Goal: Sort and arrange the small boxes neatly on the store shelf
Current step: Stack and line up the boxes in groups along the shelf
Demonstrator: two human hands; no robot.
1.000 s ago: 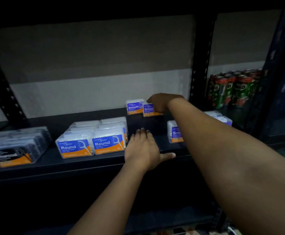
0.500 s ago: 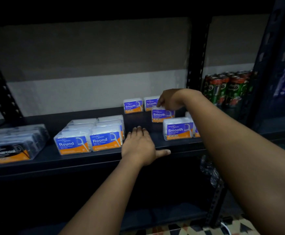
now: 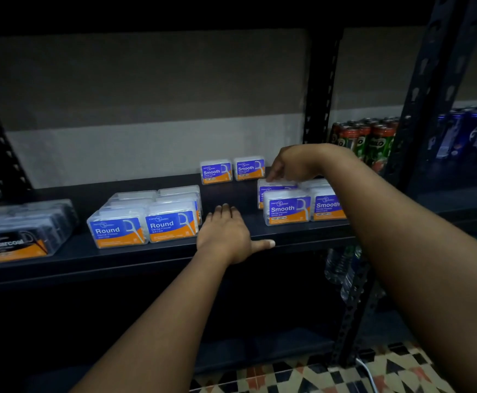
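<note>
Two "Smooth" boxes (image 3: 232,170) stand side by side at the back of the dark shelf (image 3: 146,258), both labelled "Dental Flosser". Toward the shelf's right front sit more "Smooth" boxes (image 3: 287,207); the right hand (image 3: 291,163) reaches over them, fingertips touching the top of the rear one, though whether it pinches cannot be told. The left hand (image 3: 227,234) lies flat on the shelf's front edge, fingers straight, thumb out. Left of it stand "Round" boxes (image 3: 143,222) and "Charcoal" boxes (image 3: 18,236).
</note>
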